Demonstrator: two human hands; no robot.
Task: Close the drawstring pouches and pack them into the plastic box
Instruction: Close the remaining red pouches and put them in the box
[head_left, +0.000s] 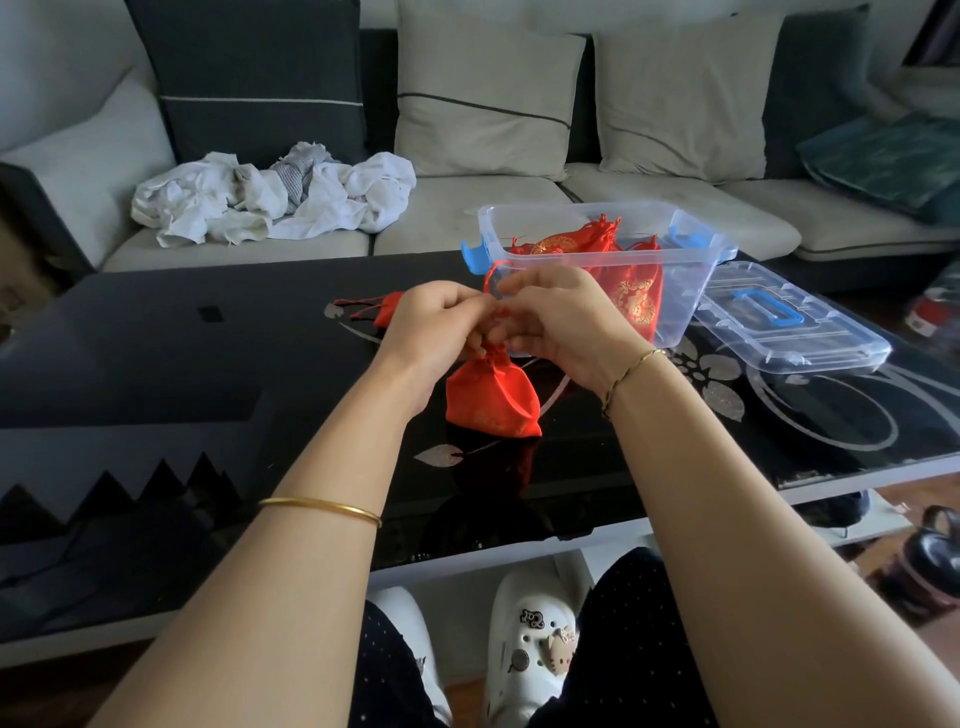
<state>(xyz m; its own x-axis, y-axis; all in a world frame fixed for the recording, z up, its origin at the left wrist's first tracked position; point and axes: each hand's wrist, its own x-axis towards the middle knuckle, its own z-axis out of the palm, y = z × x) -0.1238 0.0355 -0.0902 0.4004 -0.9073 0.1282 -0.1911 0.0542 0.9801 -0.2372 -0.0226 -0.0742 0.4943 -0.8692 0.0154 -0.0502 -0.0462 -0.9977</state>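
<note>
Closing of one pouch is the step in hand, as judged from the head view, the only one given. A red pouch (491, 400) is held between both hands over the dark table (208, 364), its neck gathered tight just below the fingertips. Whether its base touches the table cannot be told. The fingers of the left hand (436, 322) are curled and pinched on the red cord (490, 275) at the neck. Those of the right hand (563, 319) are pinched on the same cord from the other side, and a loop of it is seen just above the knuckles. Beyond the right fingers a clear box (685, 312) is seen open, with several packed pouches (631, 291) inside; its lid (789, 325) is laid to the right of it. Behind the left fingers a second pouch (390, 310) is laid on the table.

The neck looks almost fully drawn. A last pull or knot on the cord is judged to be called for next. After that the pouch must be carried forward past the right fingertips, lifted over the box rim and set on those already inside.
</note>
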